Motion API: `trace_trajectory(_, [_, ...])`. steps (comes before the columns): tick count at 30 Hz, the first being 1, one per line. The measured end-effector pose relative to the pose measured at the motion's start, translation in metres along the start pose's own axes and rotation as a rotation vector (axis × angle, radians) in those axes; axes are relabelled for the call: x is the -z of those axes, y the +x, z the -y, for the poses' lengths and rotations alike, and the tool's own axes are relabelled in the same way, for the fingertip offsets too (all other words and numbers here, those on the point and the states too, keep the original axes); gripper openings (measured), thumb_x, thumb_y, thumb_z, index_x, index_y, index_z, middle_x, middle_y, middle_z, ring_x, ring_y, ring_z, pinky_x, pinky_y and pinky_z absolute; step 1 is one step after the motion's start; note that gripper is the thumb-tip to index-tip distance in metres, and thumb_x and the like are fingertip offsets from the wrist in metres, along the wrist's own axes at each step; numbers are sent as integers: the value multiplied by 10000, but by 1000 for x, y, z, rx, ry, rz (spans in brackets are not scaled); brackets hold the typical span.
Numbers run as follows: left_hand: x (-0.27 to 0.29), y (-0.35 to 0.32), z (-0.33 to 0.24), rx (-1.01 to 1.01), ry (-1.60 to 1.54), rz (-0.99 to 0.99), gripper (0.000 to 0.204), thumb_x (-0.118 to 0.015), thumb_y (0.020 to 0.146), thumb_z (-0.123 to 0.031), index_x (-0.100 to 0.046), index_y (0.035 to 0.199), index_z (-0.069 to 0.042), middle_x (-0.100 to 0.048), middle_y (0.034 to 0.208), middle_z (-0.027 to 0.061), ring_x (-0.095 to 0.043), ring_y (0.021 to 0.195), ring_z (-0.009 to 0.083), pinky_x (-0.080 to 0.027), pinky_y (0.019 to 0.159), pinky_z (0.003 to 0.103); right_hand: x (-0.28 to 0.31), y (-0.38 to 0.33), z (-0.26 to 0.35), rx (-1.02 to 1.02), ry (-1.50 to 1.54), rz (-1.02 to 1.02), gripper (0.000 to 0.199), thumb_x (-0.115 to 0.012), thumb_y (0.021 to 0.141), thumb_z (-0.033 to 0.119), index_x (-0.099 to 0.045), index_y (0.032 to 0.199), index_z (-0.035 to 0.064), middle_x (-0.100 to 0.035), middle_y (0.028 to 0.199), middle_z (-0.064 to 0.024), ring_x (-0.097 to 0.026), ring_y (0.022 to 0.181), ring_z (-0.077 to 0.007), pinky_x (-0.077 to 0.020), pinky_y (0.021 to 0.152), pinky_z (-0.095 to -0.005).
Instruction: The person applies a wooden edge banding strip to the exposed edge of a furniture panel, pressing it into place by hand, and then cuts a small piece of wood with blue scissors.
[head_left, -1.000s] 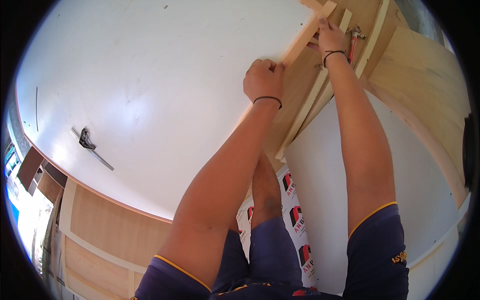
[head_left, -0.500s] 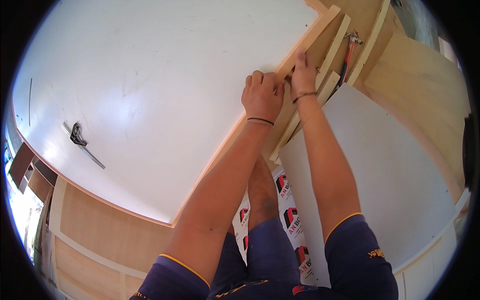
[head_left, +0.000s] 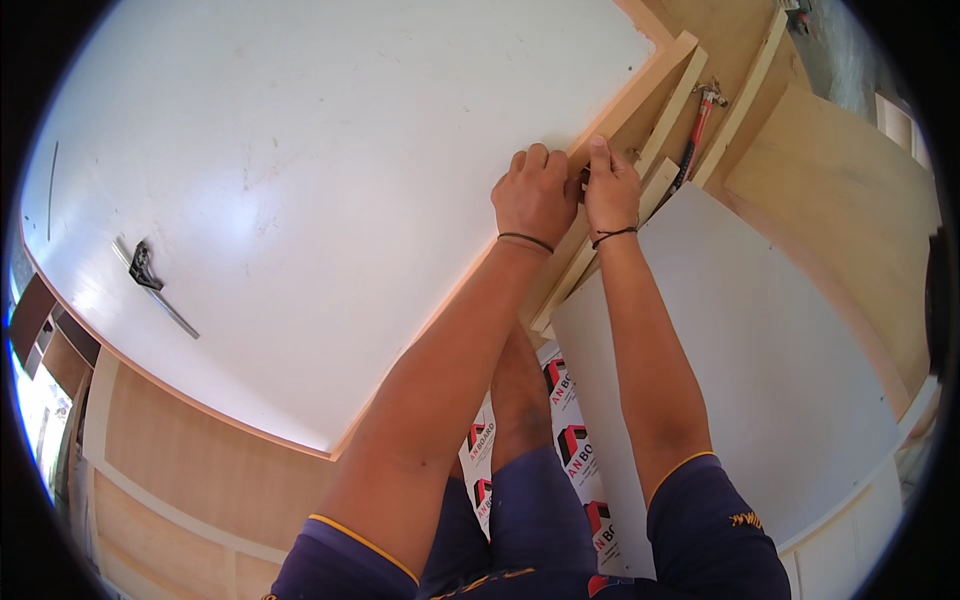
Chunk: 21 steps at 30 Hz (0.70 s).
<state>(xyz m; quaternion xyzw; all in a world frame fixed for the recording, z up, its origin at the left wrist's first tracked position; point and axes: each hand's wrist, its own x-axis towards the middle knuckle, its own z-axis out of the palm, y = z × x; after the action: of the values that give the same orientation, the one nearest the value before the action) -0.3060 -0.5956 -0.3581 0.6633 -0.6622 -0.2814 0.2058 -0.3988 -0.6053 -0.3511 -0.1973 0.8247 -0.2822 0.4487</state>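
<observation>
A large white panel with a pale wooden edging strip along its sides lies before me. My left hand is closed over the strip on the panel's right side, fingers curled on the top face. Close beside it, my right hand is closed against the strip's outer side, its thumb pointing up along the wood. A small dark gap or object shows between the two hands. What the right fingers hold is hidden.
On the panel's left lies a combination square with a black head, and a thin metal rule. A red-handled hammer rests between wooden battens at the right. A grey-white board leans below it.
My right hand has come nearer along the edging strip, and now sits tight beside the left. The left hand keeps its grip while the whole view shifts slightly.
</observation>
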Motion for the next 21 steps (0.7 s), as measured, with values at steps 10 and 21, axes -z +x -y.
trace_trajectory(10, [1, -7, 3, 6, -20, 33, 219, -673, 729, -256, -523, 720, -97, -509, 760, 34, -556, 778, 236, -474, 574, 370, 5, 11, 21, 10, -156, 88, 495, -580, 837, 464, -637, 840, -28, -586, 717, -105, -609, 682, -186, -511, 552, -336])
trace_trajectory(21, [93, -167, 96, 408, 7, 164, 274, -662, 759, -329, -597, 640, -91, -529, 657, 44, -553, 647, 240, -440, 561, 371, -24, -35, -28, -133, 166, 112, 726, -496, 827, 602, -450, 1243, 9, -533, 1142, -125, -570, 991, -241, -553, 730, -415])
